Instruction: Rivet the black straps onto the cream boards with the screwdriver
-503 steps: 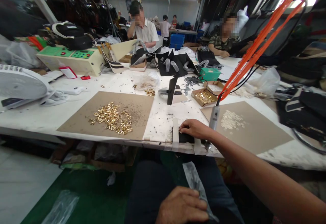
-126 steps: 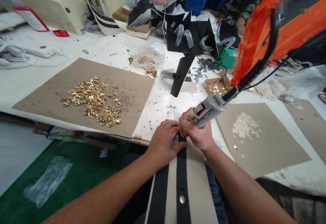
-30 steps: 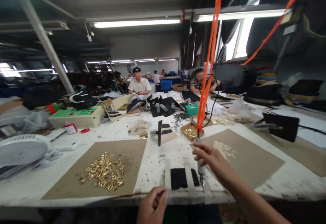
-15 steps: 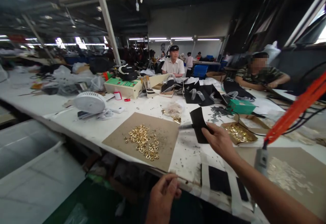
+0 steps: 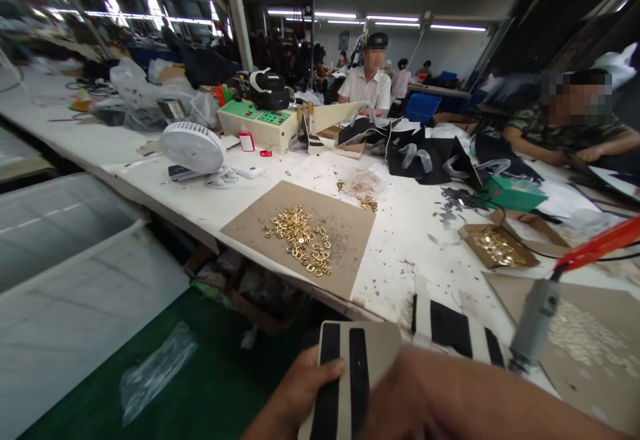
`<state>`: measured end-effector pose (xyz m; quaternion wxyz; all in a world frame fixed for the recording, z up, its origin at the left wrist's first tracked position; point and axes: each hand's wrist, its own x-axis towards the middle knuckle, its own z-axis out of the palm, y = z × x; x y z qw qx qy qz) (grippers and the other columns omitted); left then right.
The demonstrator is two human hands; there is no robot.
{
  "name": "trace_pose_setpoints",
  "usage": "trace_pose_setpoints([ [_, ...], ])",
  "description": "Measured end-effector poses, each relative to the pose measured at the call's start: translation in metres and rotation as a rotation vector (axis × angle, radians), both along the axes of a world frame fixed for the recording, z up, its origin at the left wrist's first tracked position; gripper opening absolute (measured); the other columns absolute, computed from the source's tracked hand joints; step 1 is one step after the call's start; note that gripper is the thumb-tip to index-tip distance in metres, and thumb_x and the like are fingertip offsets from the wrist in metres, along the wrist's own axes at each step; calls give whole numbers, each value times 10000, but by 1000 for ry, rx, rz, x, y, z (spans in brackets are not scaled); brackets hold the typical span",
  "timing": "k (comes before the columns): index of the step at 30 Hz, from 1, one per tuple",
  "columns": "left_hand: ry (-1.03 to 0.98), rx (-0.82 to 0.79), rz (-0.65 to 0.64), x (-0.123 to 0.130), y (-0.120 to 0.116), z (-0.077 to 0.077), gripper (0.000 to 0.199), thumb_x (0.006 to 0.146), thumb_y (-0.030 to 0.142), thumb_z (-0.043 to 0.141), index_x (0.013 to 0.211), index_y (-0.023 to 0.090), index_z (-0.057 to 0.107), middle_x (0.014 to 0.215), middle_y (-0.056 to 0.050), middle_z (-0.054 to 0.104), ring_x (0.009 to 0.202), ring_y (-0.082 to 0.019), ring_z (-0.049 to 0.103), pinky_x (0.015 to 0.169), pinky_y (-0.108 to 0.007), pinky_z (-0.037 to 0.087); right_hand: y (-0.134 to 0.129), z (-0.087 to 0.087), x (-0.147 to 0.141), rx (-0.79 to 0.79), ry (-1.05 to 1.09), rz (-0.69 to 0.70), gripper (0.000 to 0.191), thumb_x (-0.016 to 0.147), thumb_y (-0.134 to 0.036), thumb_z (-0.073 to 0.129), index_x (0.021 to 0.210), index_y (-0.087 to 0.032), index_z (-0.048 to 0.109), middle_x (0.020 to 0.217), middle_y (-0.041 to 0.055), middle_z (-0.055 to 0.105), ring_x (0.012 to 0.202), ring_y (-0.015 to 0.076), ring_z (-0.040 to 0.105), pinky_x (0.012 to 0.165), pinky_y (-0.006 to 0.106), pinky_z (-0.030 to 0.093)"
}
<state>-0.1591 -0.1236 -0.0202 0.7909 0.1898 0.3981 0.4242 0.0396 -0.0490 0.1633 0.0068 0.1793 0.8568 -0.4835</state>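
1. Strip of beige backing with two black bands (image 5: 350, 373) stands upright in the left hand (image 5: 300, 387), whose fingers wrap its lower part, raised off the counter (image 5: 410, 280) over the floor, apparently to keep it clear of the scattered bits.
2. Right hand (image 5: 440, 393) blurs across the bottom of the head view, too close to tell whether it is open or closed.
3. Grey handheld tool (image 5: 534, 325) seems to hang from an orange cord (image 5: 597, 248), which would keep it within reach and off the counter.
4. Second black-and-beige strip (image 5: 453, 323) lies flat nearby; gold buckles (image 5: 297, 240) sit grouped on a cardboard sheet (image 5: 340, 227), which keeps them together.
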Motion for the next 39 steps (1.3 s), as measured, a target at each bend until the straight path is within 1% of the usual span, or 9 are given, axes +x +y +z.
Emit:
trace_pose_setpoints([
  [1,-6,0,14,0,-4,-5,531,698,388,892,1128,111,753,994,-159,810,917,-334,773,860,-400,576,14,-12,-10,25,0,-62,361,939,-496,621,1209,-289,741,898,26,759,772,189,701,641,257,507],
  [4,-2,-50,54,3,-11,-14,507,712,371,873,1137,125,746,996,-154,810,929,-335,772,858,-408,577,62,-61,-41,296,21,-568,250,902,-367,683,1102,-247,772,897,33,763,759,179,678,708,273,504],
  [7,18,-74,69,5,-16,-21,521,706,369,869,1146,124,740,994,-155,810,910,-338,775,836,-417,589,94,-107,-62,435,-8,-682,179,846,-289,731,1011,-248,786,922,33,769,796,184,680,752,287,496],
  [10,34,-90,81,3,-18,-26,492,731,351,851,1156,131,736,1020,-148,811,916,-330,777,847,-418,594,103,-129,-72,474,-65,-689,117,846,-296,717,938,-265,782,894,19,770,787,183,674,726,285,466],
  [16,60,-142,78,3,-11,-39,431,741,326,842,1103,115,745,984,-163,816,883,-338,787,788,-413,617,109,-131,-76,421,-170,-760,118,868,-318,661,852,-266,766,833,13,768,748,184,660,656,282,416],
  [19,87,-196,90,4,-6,-46,411,728,297,863,1077,115,747,991,-165,818,916,-348,789,850,-441,623,110,-121,-57,402,-168,-787,108,833,-277,660,823,-250,764,798,11,760,723,180,653,632,277,410],
  [25,73,-244,56,7,-6,-49,458,713,278,889,1116,114,747,1029,-166,814,1015,-389,765,962,-514,595,81,-101,56,322,30,-1095,171,861,-336,637,847,-211,752,797,14,756,721,168,665,674,274,461],
  [29,69,-235,45,14,-7,-47,462,728,244,879,1147,105,740,1048,-166,811,1059,-390,752,985,-508,590,56,-109,121,294,3,-1336,204,842,-383,666,831,-197,750,773,23,745,724,188,666,695,300,476],
  [39,100,-232,67,39,-12,-45,510,743,211,856,1221,108,708,1114,-171,795,1095,-389,737,995,-499,594,32,-143,124,604,-49,-1212,137,880,-295,665,839,-226,777,846,43,725,835,200,639,799,314,460],
])
